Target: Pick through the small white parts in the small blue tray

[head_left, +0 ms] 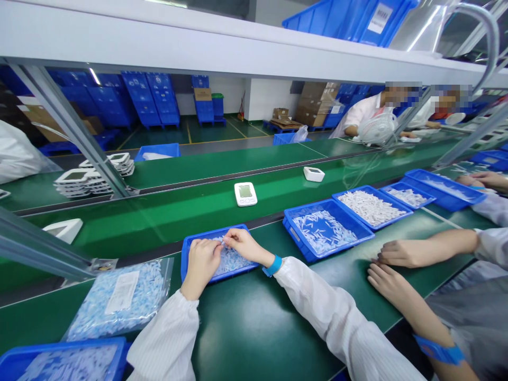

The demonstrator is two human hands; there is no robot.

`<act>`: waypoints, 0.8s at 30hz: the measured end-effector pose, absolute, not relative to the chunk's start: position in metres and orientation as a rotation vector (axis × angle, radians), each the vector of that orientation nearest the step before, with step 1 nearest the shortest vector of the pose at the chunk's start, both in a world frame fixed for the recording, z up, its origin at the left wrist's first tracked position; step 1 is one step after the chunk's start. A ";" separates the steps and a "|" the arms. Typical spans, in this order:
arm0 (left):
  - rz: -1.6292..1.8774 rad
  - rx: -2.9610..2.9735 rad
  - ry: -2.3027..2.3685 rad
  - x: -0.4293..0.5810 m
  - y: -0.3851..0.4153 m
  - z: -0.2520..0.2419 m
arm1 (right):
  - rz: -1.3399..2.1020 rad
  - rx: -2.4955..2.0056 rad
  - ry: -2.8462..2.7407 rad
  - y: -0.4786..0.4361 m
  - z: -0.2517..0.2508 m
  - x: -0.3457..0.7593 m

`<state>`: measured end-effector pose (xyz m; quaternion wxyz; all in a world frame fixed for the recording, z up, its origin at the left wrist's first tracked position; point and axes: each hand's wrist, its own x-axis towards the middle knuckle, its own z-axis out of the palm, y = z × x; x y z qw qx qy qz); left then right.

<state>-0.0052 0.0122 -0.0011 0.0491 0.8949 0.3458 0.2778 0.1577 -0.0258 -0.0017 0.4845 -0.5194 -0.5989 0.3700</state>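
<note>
Both of my hands meet over a blue tray that holds many small white and light-blue pieces. My left hand has its fingers bent and pinched at the tray's middle. My right hand, with a blue band at the wrist, pinches close beside the left fingertips. Whatever lies between the fingers is too small to make out. Left of the tray lies a clear bag of similar pieces with a white label. A second blue tray of pale pieces sits at the lower left.
White devices with screens lie on the green conveyor belt behind the tray. More blue trays with white parts stand to the right. A co-worker's hands rest on the bench at right. A metal post rises at left.
</note>
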 end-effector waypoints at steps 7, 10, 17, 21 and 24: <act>0.851 2.707 1.008 -0.004 0.011 0.000 | 0.788 -1.345 -1.606 -0.030 0.001 0.157; 0.857 2.691 0.999 -0.004 0.012 -0.001 | 0.755 -1.369 -1.630 -0.030 0.003 0.157; 0.849 2.629 1.031 -0.003 0.011 -0.001 | 0.426 -1.457 -1.855 -0.037 0.006 0.151; 0.860 2.590 1.074 -0.002 0.009 0.000 | 0.146 -1.499 -2.065 -0.042 0.004 0.142; 0.914 2.571 1.083 -0.002 0.010 -0.001 | 0.080 -1.511 -2.108 -0.043 0.003 0.138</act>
